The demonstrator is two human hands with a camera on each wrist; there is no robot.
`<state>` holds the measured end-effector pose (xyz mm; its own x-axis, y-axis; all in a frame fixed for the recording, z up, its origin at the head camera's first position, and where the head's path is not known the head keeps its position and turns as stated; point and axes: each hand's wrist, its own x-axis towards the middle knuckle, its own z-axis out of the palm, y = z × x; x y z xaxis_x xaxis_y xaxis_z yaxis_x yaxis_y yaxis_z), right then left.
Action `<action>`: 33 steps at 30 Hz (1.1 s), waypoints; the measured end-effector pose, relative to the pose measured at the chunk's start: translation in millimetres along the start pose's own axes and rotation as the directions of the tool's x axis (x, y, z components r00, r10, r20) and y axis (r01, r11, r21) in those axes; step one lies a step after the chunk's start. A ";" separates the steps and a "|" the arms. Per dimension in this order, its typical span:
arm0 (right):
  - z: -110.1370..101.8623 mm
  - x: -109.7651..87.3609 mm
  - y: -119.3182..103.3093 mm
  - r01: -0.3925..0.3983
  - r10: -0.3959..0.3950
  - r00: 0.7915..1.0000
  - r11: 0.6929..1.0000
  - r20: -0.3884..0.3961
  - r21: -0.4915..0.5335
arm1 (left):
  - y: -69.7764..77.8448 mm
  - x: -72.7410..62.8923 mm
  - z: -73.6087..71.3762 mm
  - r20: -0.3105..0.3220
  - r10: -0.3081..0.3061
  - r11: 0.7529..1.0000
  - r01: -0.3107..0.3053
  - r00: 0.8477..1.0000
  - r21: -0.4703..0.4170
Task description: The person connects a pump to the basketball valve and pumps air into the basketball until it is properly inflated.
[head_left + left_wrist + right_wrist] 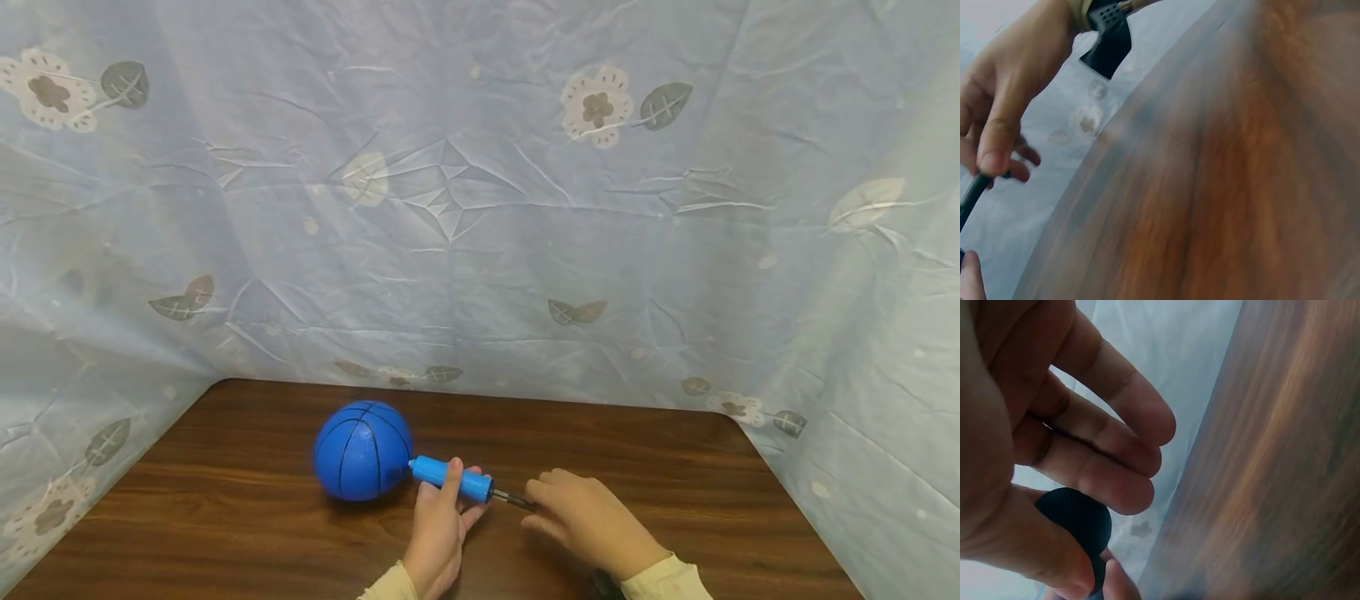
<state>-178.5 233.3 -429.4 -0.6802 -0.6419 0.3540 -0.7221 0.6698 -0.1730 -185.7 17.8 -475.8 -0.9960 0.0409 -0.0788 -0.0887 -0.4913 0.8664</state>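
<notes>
A blue basketball (363,451) with black seam lines rests on the wooden table. To its right lies a blue ball pump (430,471), its tip meeting the ball's side; whether it goes inside cannot be told. My left hand (437,533) grips the pump's barrel, thumb on top and fingers beneath. The dark pump rod (513,500) extends out of the barrel toward my right hand (588,518). In the right wrist view, the thumb and fingers of that hand hold the round black pump handle (1075,515). A left fingertip (970,278) shows at the left wrist view's edge.
The brown wooden table (225,517) has rounded far corners. Pale blue curtain (480,275) with flower and leaf prints encloses the back and both sides. A black device (1110,44) is strapped to my right wrist.
</notes>
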 end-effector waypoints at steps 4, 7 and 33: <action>0.6 1.6 -4.8 0.010 -0.010 1.000 1.000 -0.005 0.002 | -4.6 -6.8 8.3 0.031 -0.027 1.000 0.027 0.999 -0.010; 2.8 1.5 -6.9 0.027 -0.027 0.999 1.000 -0.019 -0.011 | -8.1 -11.1 12.6 0.045 -0.037 0.999 0.038 0.998 -0.009; 0.1 -2.6 1.7 -0.207 0.208 0.978 0.971 -0.005 -0.117 | 16.1 21.8 -22.5 -0.067 0.060 0.997 -0.062 0.996 -0.035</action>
<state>-177.9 236.0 -430.7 -0.8146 -0.4869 0.3152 -0.5461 0.8270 -0.1339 -208.8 -8.8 -474.7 -0.9971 -0.0465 -0.0598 -0.0266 -0.5234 0.8516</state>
